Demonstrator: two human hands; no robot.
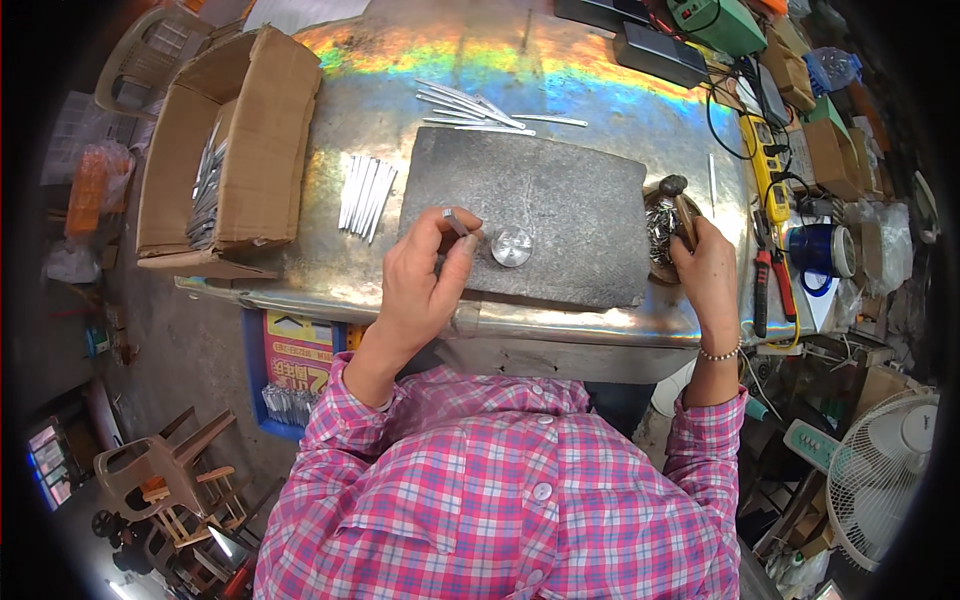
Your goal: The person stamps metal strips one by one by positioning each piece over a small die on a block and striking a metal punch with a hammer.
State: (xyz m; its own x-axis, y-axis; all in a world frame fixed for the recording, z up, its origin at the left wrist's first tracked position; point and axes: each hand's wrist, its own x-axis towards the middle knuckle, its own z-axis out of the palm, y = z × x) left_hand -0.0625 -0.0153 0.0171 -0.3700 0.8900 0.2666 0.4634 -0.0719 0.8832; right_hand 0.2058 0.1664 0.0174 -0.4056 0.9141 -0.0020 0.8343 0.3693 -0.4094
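Note:
My left hand [425, 270] pinches a short grey metal piece [455, 222] between thumb and fingers, over the left front of a dark grey slab [580, 190]. Just right of those fingertips, a round shiny metal block [512, 247] rests on the slab. At the slab's right end my right hand [710, 270] is closed round the wooden handle of a small hammer [687, 218]. Its dark head lies over the far rim of a round bowl [660, 235] with small shiny metal bits. Flat metal strips [368, 197] lie left of the slab, and more strips [470, 108] beyond it.
A cardboard box [270, 140] holding metal pieces stands on the left of the metal-topped table [360, 90]. Red-handled pliers [770, 270], a yellow power strip [765, 165] and a blue mug [815, 248] line the right side. A fan [885, 470] stands lower right.

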